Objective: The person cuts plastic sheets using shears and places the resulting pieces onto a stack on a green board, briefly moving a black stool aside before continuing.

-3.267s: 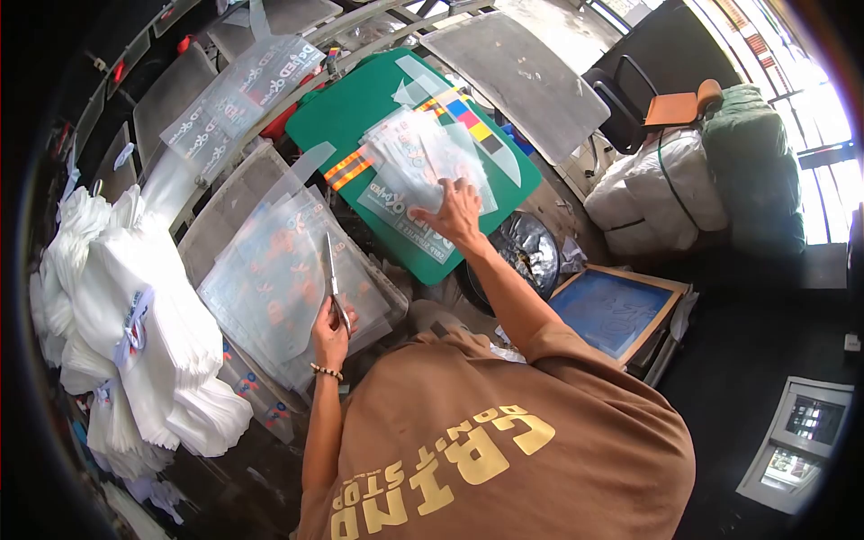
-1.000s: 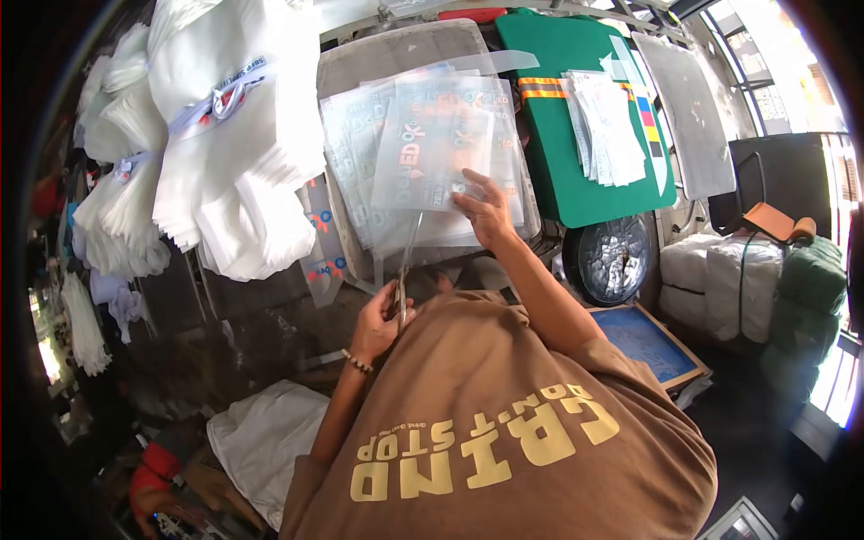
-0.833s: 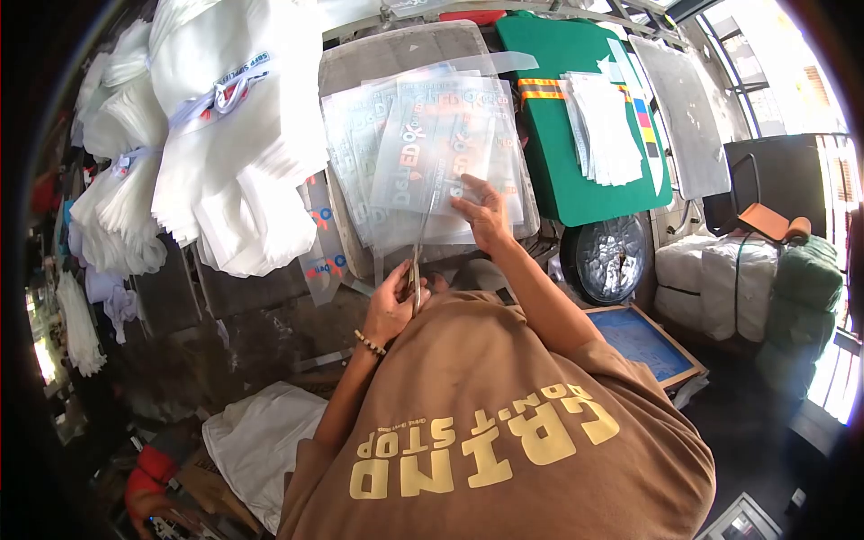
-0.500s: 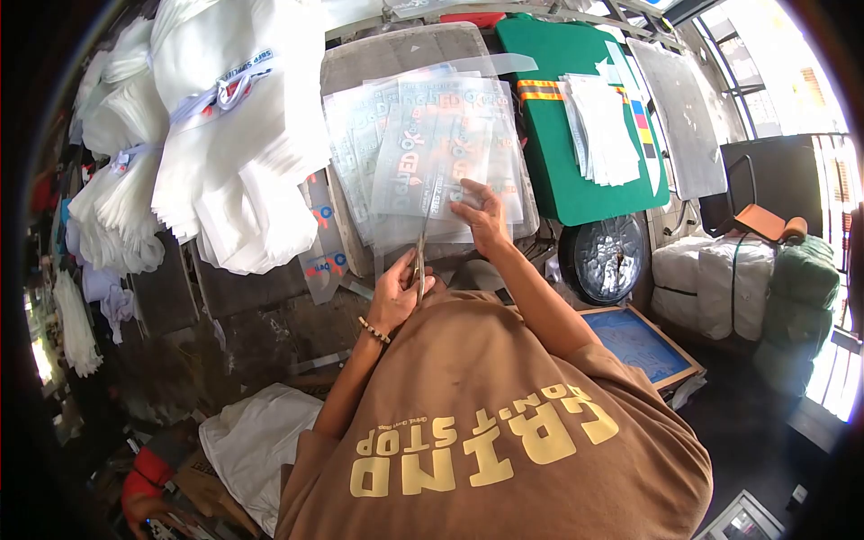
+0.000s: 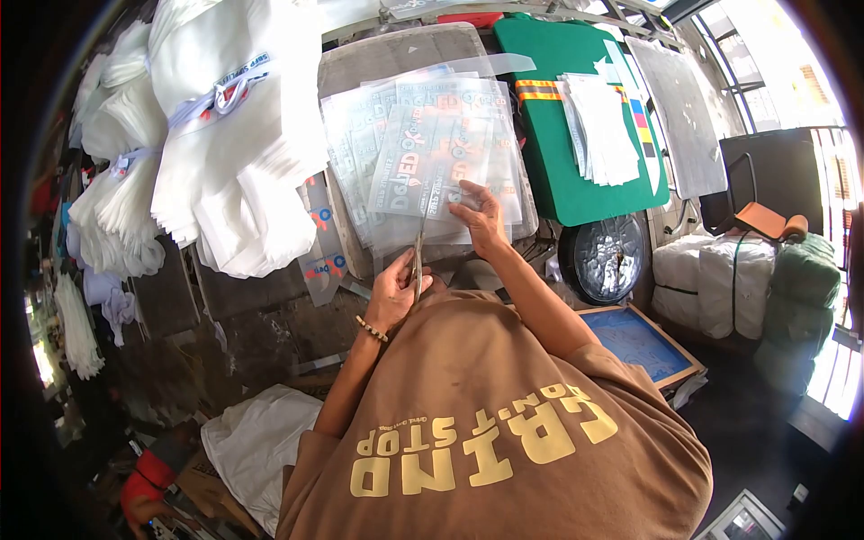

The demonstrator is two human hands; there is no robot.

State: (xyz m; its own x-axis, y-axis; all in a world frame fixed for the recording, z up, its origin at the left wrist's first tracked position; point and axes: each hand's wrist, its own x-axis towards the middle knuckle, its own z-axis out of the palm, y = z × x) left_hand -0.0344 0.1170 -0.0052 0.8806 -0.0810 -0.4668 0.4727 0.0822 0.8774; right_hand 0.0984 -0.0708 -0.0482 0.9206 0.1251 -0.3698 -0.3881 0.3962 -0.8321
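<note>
My left hand (image 5: 394, 290) is closed around the handles of a pair of metal scissors (image 5: 418, 263), blades pointing up the board. The blades reach the lower edge of a translucent printed plastic sheet (image 5: 399, 153) with orange and white lettering. On its right side, my right hand (image 5: 480, 219) pinches the sheet between thumb and fingers. Beneath it several similar printed sheets (image 5: 349, 135) lie fanned out on a grey board (image 5: 387, 52). Exactly where the blades meet the plastic is hard to make out.
Bundles of white plastic (image 5: 238, 135) hang at left. A green board (image 5: 580, 202) at right carries a stack of white strips (image 5: 601, 135). Below it are a round black-rimmed object (image 5: 607, 261) and a blue screen frame (image 5: 643, 342). Another person (image 5: 148, 477) in red is at lower left.
The printed sheet's lettering shows more clearly and lies a little flatter. Both hands and the scissors stay almost in place.
</note>
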